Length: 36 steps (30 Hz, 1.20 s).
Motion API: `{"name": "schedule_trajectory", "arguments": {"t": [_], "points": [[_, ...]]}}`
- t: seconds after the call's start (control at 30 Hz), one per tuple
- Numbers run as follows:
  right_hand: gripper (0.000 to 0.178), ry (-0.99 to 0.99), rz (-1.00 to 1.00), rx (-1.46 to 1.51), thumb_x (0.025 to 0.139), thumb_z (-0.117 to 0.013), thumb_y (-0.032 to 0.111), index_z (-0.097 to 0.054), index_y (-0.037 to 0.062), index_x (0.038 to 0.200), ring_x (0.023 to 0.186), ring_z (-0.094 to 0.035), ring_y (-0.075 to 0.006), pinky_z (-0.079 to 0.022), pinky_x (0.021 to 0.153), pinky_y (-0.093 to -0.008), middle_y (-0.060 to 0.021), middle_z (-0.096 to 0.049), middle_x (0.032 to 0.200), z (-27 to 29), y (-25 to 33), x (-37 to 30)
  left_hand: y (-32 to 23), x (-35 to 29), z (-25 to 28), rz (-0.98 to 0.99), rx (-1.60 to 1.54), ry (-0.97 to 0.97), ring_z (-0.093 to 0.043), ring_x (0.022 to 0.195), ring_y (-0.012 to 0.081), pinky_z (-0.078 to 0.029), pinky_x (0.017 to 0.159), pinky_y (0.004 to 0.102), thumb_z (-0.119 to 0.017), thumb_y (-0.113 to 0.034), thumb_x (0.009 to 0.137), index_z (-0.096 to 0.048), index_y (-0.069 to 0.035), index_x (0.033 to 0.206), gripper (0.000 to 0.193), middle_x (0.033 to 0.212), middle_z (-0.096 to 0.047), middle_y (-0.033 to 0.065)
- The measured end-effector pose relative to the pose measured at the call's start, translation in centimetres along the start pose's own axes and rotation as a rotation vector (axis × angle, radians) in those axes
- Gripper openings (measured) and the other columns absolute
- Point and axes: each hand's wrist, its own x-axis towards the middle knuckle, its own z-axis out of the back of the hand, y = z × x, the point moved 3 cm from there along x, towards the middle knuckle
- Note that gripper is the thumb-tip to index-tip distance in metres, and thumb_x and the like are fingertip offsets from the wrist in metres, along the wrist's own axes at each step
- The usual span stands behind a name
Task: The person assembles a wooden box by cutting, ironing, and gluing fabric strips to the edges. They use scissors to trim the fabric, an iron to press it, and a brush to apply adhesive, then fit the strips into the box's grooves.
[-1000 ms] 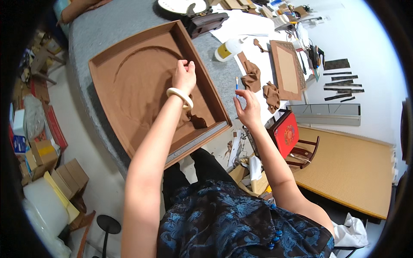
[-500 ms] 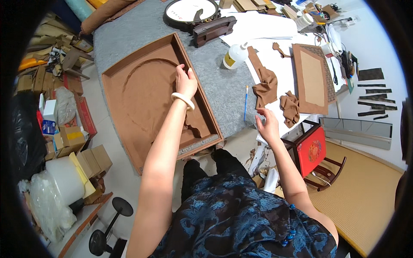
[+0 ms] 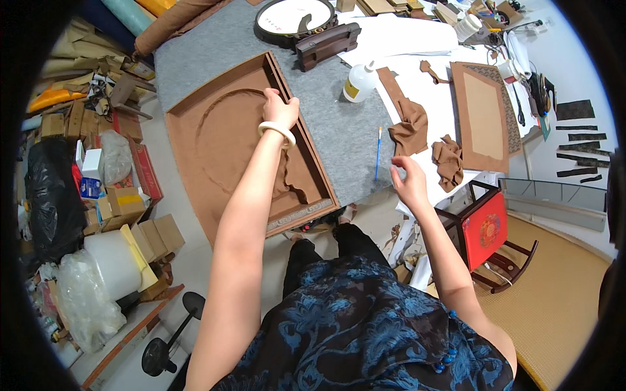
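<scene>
A shallow brown fabric-lined tray (image 3: pixel 218 146) lies slanted at the left of the table. A narrow brown fabric strip (image 3: pixel 225 99) runs in a rounded line over its floor, its wavy near end by the right wall. My left hand (image 3: pixel 280 112), with a pale bangle (image 3: pixel 277 131) on its wrist, is closed over this strip beside the tray's right wall; the fingertips are partly hidden. Above the table's front edge hangs my right hand (image 3: pixel 409 182), empty, fingers loosely bent and apart. Nearest to it are a blue brush (image 3: pixel 378 153) and crumpled brown fabric (image 3: pixel 411 130).
A glue bottle (image 3: pixel 360 83) stands right of the tray. Behind are a dark wooden stand (image 3: pixel 328 47) and a round black-rimmed piece (image 3: pixel 293 16). A brown-bordered panel (image 3: pixel 482 117) lies at right, above a red-seated chair (image 3: pixel 484 228). Cardboard boxes (image 3: pixel 122 203) crowd the left floor.
My left hand has shifted slightly toward the tray's far end along the strip. The right hand's fingers have curled a little more. The whole view has shifted slightly.
</scene>
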Motion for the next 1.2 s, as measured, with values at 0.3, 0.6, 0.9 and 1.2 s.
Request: {"name": "schedule_trajectory", "arguments": {"t": [0.3, 0.6, 0.9, 1.2], "points": [[0.014, -0.137, 0.309, 0.091, 0.088, -0.062, 0.010, -0.069, 0.0067, 0.099, 0.099, -0.064, -0.0316, -0.052, 0.087, -0.0421, -0.0109, -0.068, 0.101, -7.5, 15.2, 17.9, -1.4, -1.1, 0.1, -0.124, -0.018, -0.024, -0.065, 0.101, 0.0469, -0.051, 0.090, 0.0517, -0.067, -0.021, 0.083, -0.037, -0.005, 0.122, 0.051, 0.106, -0.065, 0.0307], [0.027, -0.189, -0.530, -0.221, 0.085, -0.073, 0.029, -0.066, 0.0027, 0.083, 0.082, -0.070, -0.0366, -0.054, 0.076, -0.0459, -0.0171, -0.071, 0.082, -7.2, -7.1, 6.0, -1.3, -1.5, 0.8, -0.107, -0.042, -0.002, -0.064, 0.098, 0.0483, -0.049, 0.092, 0.0538, -0.059, -0.017, 0.082, -0.036, -0.004, 0.120, 0.047, 0.102, -0.065, 0.0314], [0.019, -0.098, -0.406, 0.091, 0.093, -0.068, 0.023, -0.063, 0.0050, 0.096, 0.069, -0.069, -0.0311, -0.053, 0.064, -0.0411, -0.0143, -0.068, 0.072, -10.1, -1.1, 5.8, -0.1, -0.8, 1.3, -0.112, -0.077, -0.070, -0.066, 0.094, 0.0492, -0.052, 0.088, 0.0541, -0.064, -0.019, 0.080, -0.037, -0.004, 0.118, 0.049, 0.098, -0.066, 0.0314], [0.011, -0.282, 0.144, 0.230, 0.091, -0.069, 0.011, -0.068, 0.0023, 0.099, 0.062, -0.067, -0.0167, -0.052, 0.061, -0.0289, -0.0102, -0.070, 0.072, -10.5, 18.3, 18.2, -0.2, -0.8, 0.9, -0.161, -0.100, -0.057, -0.068, 0.083, 0.0482, -0.052, 0.078, 0.0540, -0.069, -0.026, 0.084, -0.032, -0.003, 0.117, 0.055, 0.082, -0.068, 0.0282]]}}
